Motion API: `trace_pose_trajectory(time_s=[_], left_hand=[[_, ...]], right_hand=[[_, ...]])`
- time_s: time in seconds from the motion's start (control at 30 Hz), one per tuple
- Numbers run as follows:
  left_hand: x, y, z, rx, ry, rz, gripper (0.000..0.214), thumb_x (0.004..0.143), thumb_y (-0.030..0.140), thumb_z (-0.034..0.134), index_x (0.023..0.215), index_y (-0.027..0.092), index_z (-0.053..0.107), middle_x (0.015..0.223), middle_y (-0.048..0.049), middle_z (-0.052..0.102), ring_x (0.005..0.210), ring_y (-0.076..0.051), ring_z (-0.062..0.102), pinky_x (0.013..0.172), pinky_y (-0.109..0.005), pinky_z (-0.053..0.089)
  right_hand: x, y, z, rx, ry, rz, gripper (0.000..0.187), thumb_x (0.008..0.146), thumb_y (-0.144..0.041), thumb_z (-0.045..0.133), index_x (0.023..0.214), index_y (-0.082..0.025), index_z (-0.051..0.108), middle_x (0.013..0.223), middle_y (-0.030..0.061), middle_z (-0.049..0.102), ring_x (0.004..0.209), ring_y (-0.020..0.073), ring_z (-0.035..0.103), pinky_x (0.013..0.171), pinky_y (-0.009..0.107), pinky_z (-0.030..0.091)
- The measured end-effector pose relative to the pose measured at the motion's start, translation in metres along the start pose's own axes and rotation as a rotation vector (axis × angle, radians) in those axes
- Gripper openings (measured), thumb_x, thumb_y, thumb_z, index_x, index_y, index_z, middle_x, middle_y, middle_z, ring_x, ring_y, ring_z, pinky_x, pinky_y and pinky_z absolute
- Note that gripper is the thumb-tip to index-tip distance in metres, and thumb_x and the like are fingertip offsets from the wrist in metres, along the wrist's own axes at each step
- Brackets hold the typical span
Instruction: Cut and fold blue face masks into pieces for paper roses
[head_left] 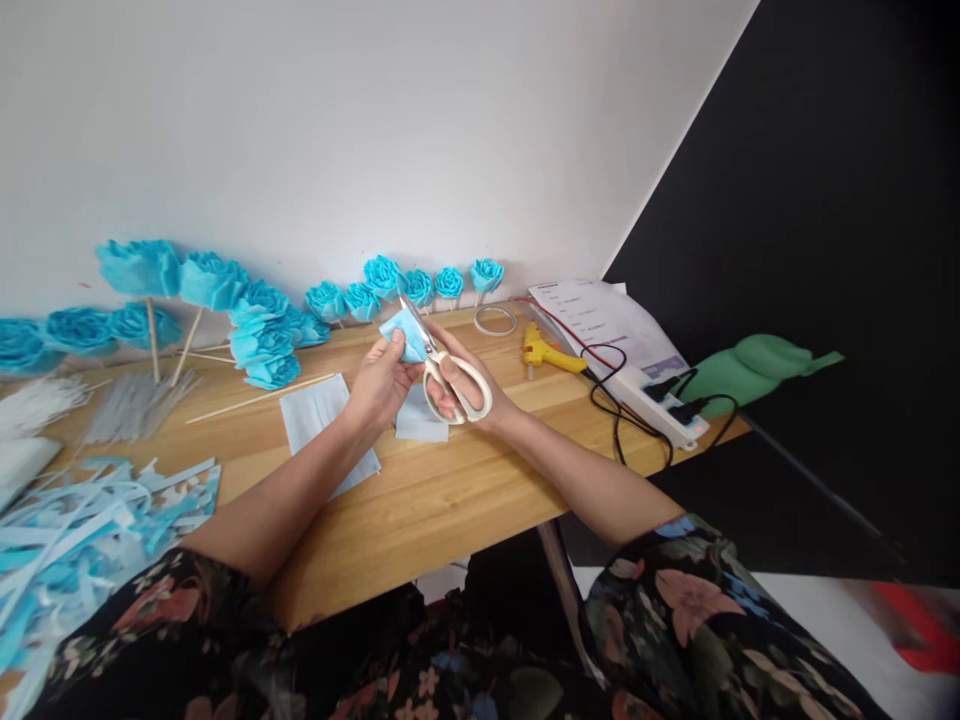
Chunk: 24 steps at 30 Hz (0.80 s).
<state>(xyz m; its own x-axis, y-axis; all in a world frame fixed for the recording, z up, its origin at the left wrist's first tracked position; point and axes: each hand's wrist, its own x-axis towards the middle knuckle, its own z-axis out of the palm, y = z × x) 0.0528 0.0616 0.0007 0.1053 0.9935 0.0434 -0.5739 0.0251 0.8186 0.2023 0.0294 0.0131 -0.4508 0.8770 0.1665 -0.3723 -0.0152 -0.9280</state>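
Observation:
Between the thumb and fingers of my left hand (381, 382) is a small folded piece of light blue fabric (405, 333), held above the table. My right hand (469, 380) grips a pair of scissors (457, 385) by its cream handles. The metal blades point up and away, lying across the blue piece; whether they cut into it I cannot tell. Below my hands, a pale blue square of fabric (422, 428) lies on the wood. A larger pleated light blue sheet (311, 408) rests partly under my left forearm.
Blue fabric roses (384, 277) on sticks line the wall. A yellow glue gun (551, 352), a roll of tape (495, 320) and a power strip (667, 412) with black cables sit right. Blue offcut strips (97, 530) and grey wires (139, 405) lie left on the wooden table (450, 510).

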Motion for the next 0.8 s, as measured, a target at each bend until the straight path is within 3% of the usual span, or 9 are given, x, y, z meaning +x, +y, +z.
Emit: trace_pose_trajectory(time_s=[0.2, 0.47, 0.7, 0.8], left_hand=[[-0.001, 0.003, 0.0, 0.017, -0.022, 0.022, 0.029, 0.085, 0.045, 0.079, 0.085, 0.018, 0.07, 0.077, -0.0013, 0.077, 0.069, -0.014, 0.072, 0.071, -0.026, 0.06], [-0.006, 0.003, 0.003, 0.146, -0.06, 0.087, 0.036, 0.078, 0.05, 0.083, 0.085, 0.016, 0.073, 0.081, -0.0052, 0.077, 0.084, -0.021, 0.075, 0.077, -0.031, 0.061], [-0.003, 0.005, -0.001, 0.137, -0.05, 0.09, 0.04, 0.076, 0.051, 0.084, 0.088, 0.015, 0.071, 0.077, -0.0028, 0.076, 0.069, -0.015, 0.071, 0.064, -0.026, 0.06], [-0.001, 0.01, -0.001, 0.125, -0.018, 0.084, 0.036, 0.078, 0.047, 0.084, 0.084, 0.015, 0.068, 0.07, -0.0003, 0.073, 0.06, -0.013, 0.068, 0.057, -0.023, 0.058]], right_hand=[[0.001, 0.001, -0.003, 0.022, -0.05, 0.008, 0.096, 0.085, -0.066, 0.07, 0.16, -0.024, 0.027, 0.06, -0.0087, 0.058, 0.04, 0.0073, 0.042, 0.039, 0.019, 0.037], [0.004, -0.003, -0.011, 0.036, -0.13, -0.009, 0.078, 0.09, -0.07, 0.06, 0.15, -0.026, 0.038, 0.063, -0.0075, 0.058, 0.046, 0.0094, 0.046, 0.043, 0.02, 0.041], [0.0, -0.009, -0.004, 0.063, -0.091, -0.017, 0.09, 0.083, -0.066, 0.071, 0.153, -0.022, 0.036, 0.058, -0.0101, 0.054, 0.039, 0.0056, 0.035, 0.036, 0.018, 0.031], [0.002, -0.018, -0.012, -0.036, -0.065, -0.002, 0.096, 0.077, -0.067, 0.077, 0.152, -0.023, 0.036, 0.06, -0.0091, 0.057, 0.04, 0.0069, 0.041, 0.036, 0.019, 0.031]])
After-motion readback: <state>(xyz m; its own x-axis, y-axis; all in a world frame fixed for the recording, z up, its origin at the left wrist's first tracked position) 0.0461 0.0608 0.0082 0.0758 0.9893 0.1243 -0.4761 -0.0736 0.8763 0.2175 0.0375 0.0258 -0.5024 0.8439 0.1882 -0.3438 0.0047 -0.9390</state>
